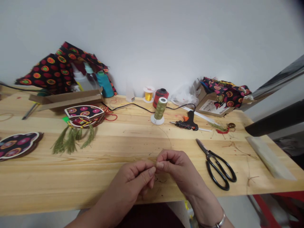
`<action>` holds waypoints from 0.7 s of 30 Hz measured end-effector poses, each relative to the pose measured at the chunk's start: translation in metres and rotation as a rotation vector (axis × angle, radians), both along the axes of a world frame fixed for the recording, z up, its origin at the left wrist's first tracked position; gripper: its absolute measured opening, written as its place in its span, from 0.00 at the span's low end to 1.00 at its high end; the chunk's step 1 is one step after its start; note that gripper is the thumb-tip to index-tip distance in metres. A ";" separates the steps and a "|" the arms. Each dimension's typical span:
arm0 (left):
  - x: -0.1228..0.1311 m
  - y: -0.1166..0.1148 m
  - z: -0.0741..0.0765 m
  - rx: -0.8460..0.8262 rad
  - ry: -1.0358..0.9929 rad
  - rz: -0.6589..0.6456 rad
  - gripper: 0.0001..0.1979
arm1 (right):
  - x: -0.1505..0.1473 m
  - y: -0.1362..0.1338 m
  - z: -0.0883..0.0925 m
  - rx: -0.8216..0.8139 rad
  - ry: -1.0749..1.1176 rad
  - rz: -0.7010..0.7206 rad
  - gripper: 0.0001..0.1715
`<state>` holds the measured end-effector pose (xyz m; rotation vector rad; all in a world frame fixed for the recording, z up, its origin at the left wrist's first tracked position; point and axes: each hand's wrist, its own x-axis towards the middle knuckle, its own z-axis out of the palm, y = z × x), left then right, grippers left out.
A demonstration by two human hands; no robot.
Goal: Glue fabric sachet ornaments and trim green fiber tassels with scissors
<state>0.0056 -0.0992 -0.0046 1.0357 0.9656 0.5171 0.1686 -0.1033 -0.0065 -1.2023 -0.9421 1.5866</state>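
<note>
My left hand (135,179) and my right hand (178,169) meet over the front of the table, thumbs and forefingers pinched together. A thin olive thread (170,139) runs from the green thread cone (161,109) down toward my fingers. The bit of thread in the pinch is mostly hidden by the fingertips. To the right of my right hand lie black-handled scissors (217,167), blades pointing away from me. A glue gun (188,122) rests on its side beyond them.
On the left sit patterned fabric pieces with green tassels (71,139) and another fabric piece (20,145). Farther back stand a cardboard tray (68,99) with bottles, a yellow spool (148,95), a red spool (161,92) and a box (211,106) with fabric scraps.
</note>
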 end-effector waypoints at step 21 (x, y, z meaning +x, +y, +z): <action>-0.002 0.005 0.002 0.411 0.200 0.040 0.09 | 0.011 -0.006 0.017 0.189 -0.110 -0.232 0.04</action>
